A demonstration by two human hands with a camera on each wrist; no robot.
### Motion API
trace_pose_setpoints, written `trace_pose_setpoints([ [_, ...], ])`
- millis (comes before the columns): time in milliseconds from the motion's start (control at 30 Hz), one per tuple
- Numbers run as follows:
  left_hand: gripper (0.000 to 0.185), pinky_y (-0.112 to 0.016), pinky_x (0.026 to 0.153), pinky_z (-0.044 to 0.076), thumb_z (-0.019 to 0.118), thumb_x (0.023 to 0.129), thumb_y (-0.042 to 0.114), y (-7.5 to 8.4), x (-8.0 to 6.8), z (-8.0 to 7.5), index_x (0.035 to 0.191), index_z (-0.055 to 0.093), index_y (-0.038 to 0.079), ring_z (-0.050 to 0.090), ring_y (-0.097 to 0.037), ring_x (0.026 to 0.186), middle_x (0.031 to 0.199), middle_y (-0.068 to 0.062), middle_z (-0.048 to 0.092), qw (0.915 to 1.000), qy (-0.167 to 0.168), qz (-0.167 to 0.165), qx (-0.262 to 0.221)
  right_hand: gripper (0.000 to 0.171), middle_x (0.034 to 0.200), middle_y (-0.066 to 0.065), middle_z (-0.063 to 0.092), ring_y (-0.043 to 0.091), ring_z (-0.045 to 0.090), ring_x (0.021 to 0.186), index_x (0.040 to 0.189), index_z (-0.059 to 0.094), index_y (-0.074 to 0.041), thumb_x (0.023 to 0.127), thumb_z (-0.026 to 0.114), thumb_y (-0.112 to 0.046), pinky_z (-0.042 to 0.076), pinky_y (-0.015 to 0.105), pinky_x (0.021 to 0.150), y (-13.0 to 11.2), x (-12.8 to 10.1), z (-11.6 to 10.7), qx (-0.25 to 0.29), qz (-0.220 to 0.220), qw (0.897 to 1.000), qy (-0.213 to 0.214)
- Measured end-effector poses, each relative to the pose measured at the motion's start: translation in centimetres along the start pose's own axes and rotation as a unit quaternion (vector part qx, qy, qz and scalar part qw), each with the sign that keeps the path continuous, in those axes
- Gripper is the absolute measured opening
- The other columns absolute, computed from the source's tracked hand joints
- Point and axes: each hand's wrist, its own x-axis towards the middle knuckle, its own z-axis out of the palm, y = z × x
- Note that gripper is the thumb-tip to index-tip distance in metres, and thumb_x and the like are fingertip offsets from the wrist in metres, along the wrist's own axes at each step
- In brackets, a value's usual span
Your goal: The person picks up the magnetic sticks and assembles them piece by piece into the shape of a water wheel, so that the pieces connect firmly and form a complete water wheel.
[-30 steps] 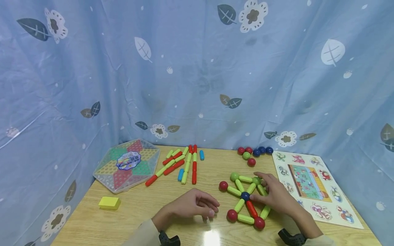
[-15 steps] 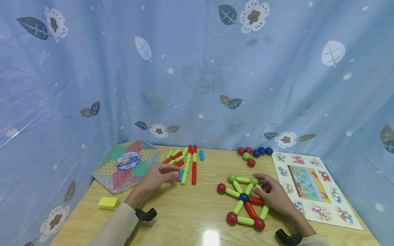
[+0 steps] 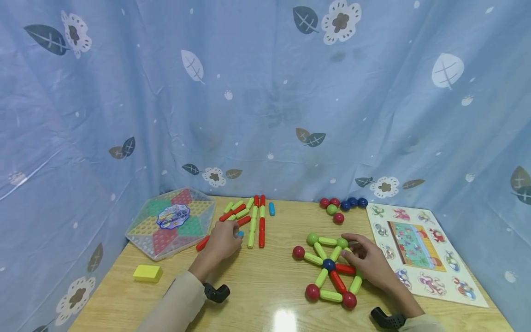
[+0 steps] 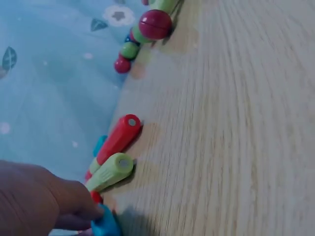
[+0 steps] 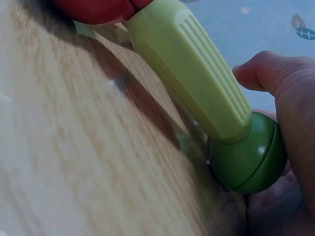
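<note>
The wheel-shaped frame (image 3: 331, 296) of rods and balls lies toward the right of the table (image 3: 257, 290). Since a second ago, a red spoke (image 3: 345, 269) has come into view to the right of the blue ball (image 3: 328, 264) at its centre. Six spokes can now be counted, so the hub seems filled, while the rim is left gapped either side of the leftmost red ball (image 3: 298, 252). A green corner ball (image 5: 250, 152) is enclosed by the right hand (image 3: 369, 263); whether it is gripped or merely steadied cannot be told. The left hand (image 3: 224, 240) has been moved across to the loose rods (image 3: 251, 230), where a blue rod (image 4: 106, 223) appears narrowly pinched at the fingertips.
</note>
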Motion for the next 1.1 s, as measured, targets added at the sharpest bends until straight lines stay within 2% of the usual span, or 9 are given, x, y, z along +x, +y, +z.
trace_pose_setpoints([
  [167, 0.011, -0.035, 0.059, 0.041, 0.068, 0.094, -0.002, 0.4, -0.4, 0.2, 0.085, 0.064, 0.003, 0.045, -0.019, 0.066, 0.075, -0.005, 0.048, 0.9982, -0.032, -0.011, 0.050, 0.047, 0.115, 0.009, 0.071, 0.011, 0.061, 0.080, 0.148, 0.064, -0.011, 0.104, 0.077, -0.025, 0.051, 0.026, 0.067, 0.0, 0.0, 0.1, -0.002, -0.002, 1.000, 0.008],
  [300, 0.006, -0.040, 0.067, 0.055, 0.069, 0.096, 0.000, 0.8, -0.8, 0.4, 0.102, 0.068, -0.001, 0.060, -0.022, 0.076, 0.086, -0.009, 0.062, 0.9977, 0.014, -0.004, 0.066, 0.047, 0.113, 0.010, 0.070, 0.010, 0.060, 0.080, 0.147, 0.065, -0.009, 0.104, 0.077, -0.024, 0.050, 0.026, 0.066, -0.1, 0.0, 0.3, 0.002, -0.011, 1.000, 0.010],
  [433, 0.021, -0.040, 0.073, 0.062, 0.072, 0.101, 0.006, 2.9, -2.2, 1.2, 0.119, 0.071, -0.003, 0.071, -0.021, 0.083, 0.100, -0.012, 0.072, 0.9915, 0.052, 0.023, -0.118, 0.045, 0.106, 0.007, 0.069, 0.010, 0.059, 0.078, 0.146, 0.066, -0.011, 0.104, 0.078, -0.023, 0.050, 0.026, 0.065, -0.1, -0.1, 0.4, -0.006, -0.006, 1.000, 0.016],
  [500, 0.024, -0.040, 0.077, 0.065, 0.074, 0.102, 0.009, 4.6, -3.2, 2.2, 0.124, 0.071, -0.002, 0.074, -0.020, 0.087, 0.107, -0.012, 0.072, 0.9651, 0.008, 0.030, -0.260, 0.044, 0.105, 0.006, 0.069, 0.010, 0.059, 0.077, 0.145, 0.067, -0.012, 0.103, 0.078, -0.022, 0.049, 0.026, 0.065, 0.0, -0.2, 0.4, -0.012, -0.005, 1.000, 0.020],
  [600, 0.027, -0.041, 0.081, 0.067, 0.078, 0.100, 0.009, 7.5, -4.8, 4.2, 0.123, 0.069, 0.000, 0.077, -0.020, 0.088, 0.109, -0.012, 0.070, 0.9084, -0.088, -0.001, -0.409, 0.044, 0.107, 0.006, 0.070, 0.010, 0.059, 0.078, 0.145, 0.067, -0.012, 0.104, 0.078, -0.021, 0.049, 0.026, 0.065, 0.0, -0.2, 0.5, -0.015, -0.012, 0.999, 0.027],
  [667, 0.025, -0.037, 0.081, 0.067, 0.080, 0.098, 0.007, 9.0, -5.6, 5.9, 0.119, 0.069, 0.001, 0.077, -0.017, 0.087, 0.106, -0.010, 0.070, 0.8887, -0.119, -0.017, -0.443, 0.043, 0.110, 0.007, 0.070, 0.009, 0.060, 0.079, 0.145, 0.067, -0.012, 0.104, 0.077, -0.022, 0.050, 0.026, 0.065, 0.1, -0.1, 0.5, -0.014, -0.017, 0.999, 0.029],
  [733, 0.024, -0.033, 0.077, 0.066, 0.080, 0.097, 0.003, 10.0, -6.3, 7.6, 0.117, 0.068, 0.001, 0.077, -0.015, 0.084, 0.102, -0.008, 0.071, 0.8804, -0.124, -0.024, -0.457, 0.043, 0.112, 0.008, 0.070, 0.009, 0.060, 0.079, 0.145, 0.067, -0.012, 0.104, 0.077, -0.022, 0.050, 0.026, 0.066, 0.1, -0.1, 0.6, -0.009, -0.018, 0.999, 0.028],
  [900, 0.035, -0.029, 0.065, 0.065, 0.079, 0.098, 0.002, 10.9, -7.3, 10.2, 0.127, 0.060, 0.000, 0.074, -0.014, 0.072, 0.095, -0.005, 0.074, 0.8876, -0.124, -0.030, -0.443, 0.043, 0.114, 0.008, 0.070, 0.008, 0.061, 0.080, 0.145, 0.067, -0.012, 0.104, 0.077, -0.022, 0.051, 0.026, 0.067, 0.0, -0.2, 0.7, -0.001, -0.019, 1.000, 0.022],
  [1100, 0.071, -0.028, 0.060, 0.062, 0.081, 0.098, 0.010, 11.1, -7.4, 10.6, 0.154, 0.038, 0.000, 0.074, -0.015, 0.065, 0.094, -0.002, 0.075, 0.9048, -0.118, -0.028, -0.408, 0.042, 0.113, 0.007, 0.071, 0.008, 0.062, 0.082, 0.144, 0.068, -0.012, 0.104, 0.077, -0.020, 0.052, 0.025, 0.068, 0.2, -0.3, 0.5, -0.024, -0.029, 0.999, 0.033],
])
